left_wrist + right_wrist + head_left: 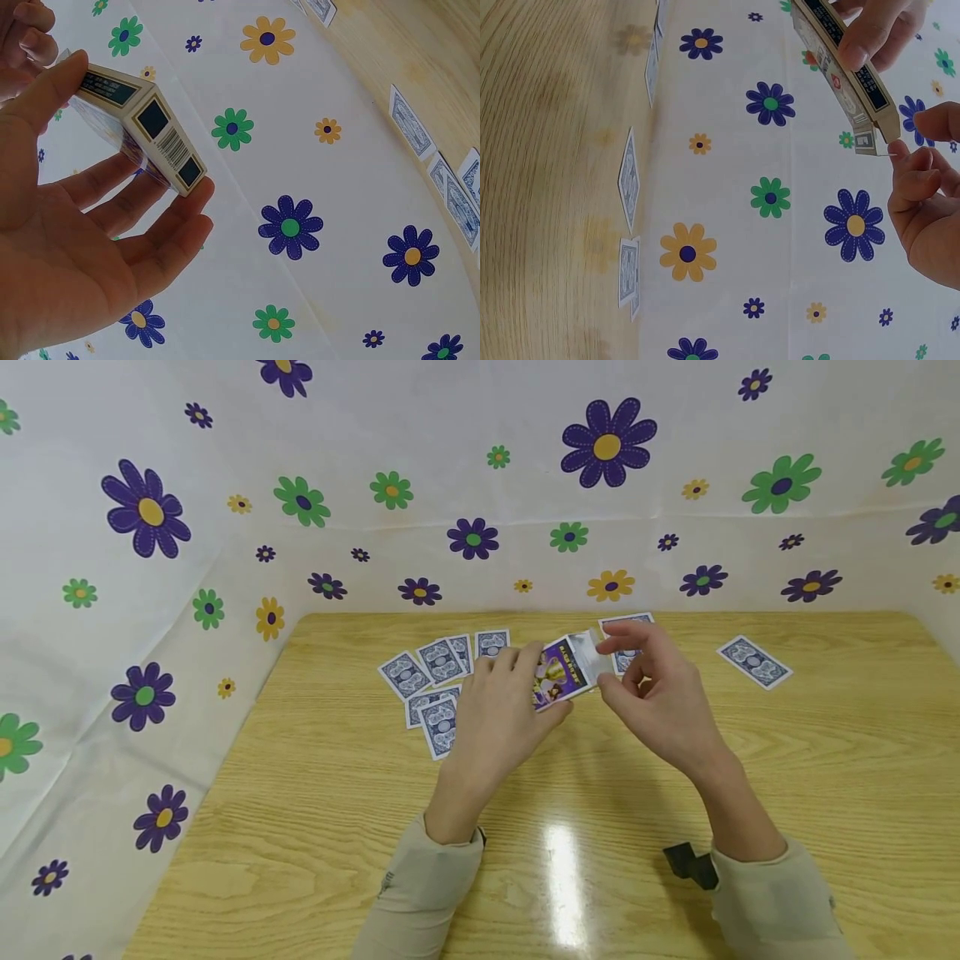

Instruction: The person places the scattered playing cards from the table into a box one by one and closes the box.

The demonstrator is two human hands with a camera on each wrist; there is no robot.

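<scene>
We look across a surface (300, 852) of yellowish wood, its fine grain running in wavy lines and its finish glossy enough to throw back a white streak of light. Behind it we see a white cloth (420, 435), lightly creased and printed with purple, green and yellow flowers, their petals rounded. Thin, flat rectangular cards (405, 675) lie with blue-and-white patterned backs up, several overlapping at the left; one card (753, 662) lies apart at the right.

Above the surface, between the two hands, we find a slim cardboard box (555, 678). Its broad face is purple with a golden figure and yellow lettering on a dark band; its narrow sides carry dark panels edged in gold, and one end bears a barcode (173, 150). A pale flap (587, 653) stands out from the other end.

The left hand (498, 710) grips the box between thumb and fingers. The right hand (660, 702) has bent fingers at the flap; we cannot tell whether it pinches it.
</scene>
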